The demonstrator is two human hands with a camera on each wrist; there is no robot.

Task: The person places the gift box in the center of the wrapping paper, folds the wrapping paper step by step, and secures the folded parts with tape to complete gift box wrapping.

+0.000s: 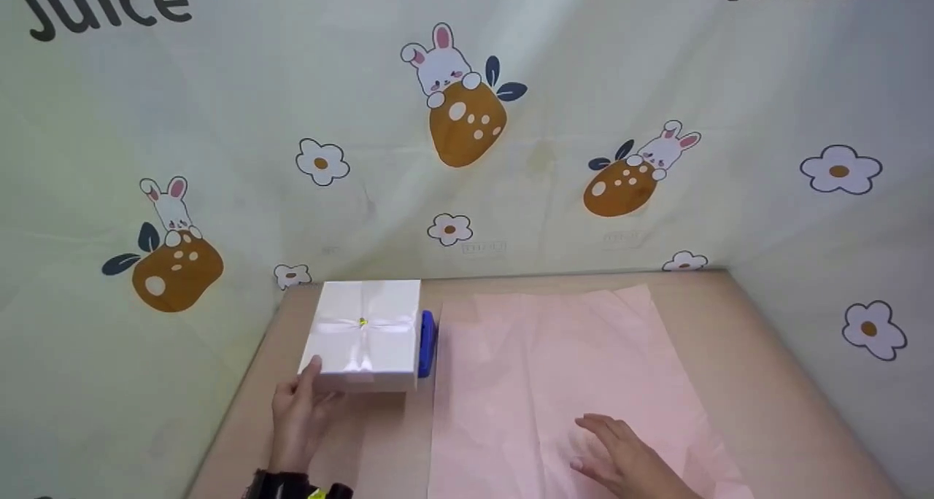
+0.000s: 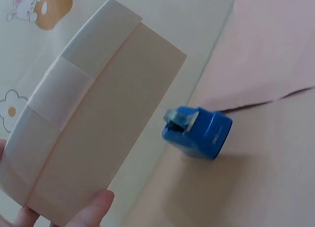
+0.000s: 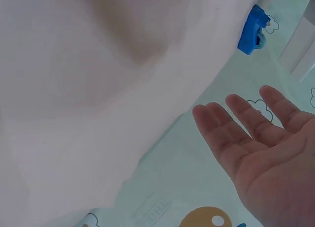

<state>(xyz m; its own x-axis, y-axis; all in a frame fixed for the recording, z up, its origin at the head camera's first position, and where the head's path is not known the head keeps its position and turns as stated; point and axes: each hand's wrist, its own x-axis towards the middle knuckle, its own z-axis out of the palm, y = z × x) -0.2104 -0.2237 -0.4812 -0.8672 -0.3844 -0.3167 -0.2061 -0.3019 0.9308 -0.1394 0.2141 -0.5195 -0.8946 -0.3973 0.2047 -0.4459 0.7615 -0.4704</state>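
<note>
A white gift box [image 1: 365,346] with a pale ribbon crossed over its lid and a small yellow spot at the crossing is at the left. My left hand [image 1: 298,419] grips its near left corner, thumb on one face and fingers on another. In the left wrist view the box [image 2: 106,104] is tilted and shows its side and underside. My right hand [image 1: 620,451] hovers over a pink paper sheet [image 1: 554,368], fingers loosely extended and holding nothing. From the right wrist, the hand [image 3: 275,158] shows its palm with fingers spread apart.
A blue tape dispenser [image 1: 427,343] stands right of the box, beside the paper's left edge; its tape roll shows in the left wrist view. Printed fabric with rabbits and flowers [image 1: 540,192] walls in the wooden table [image 1: 766,382] at the back and sides.
</note>
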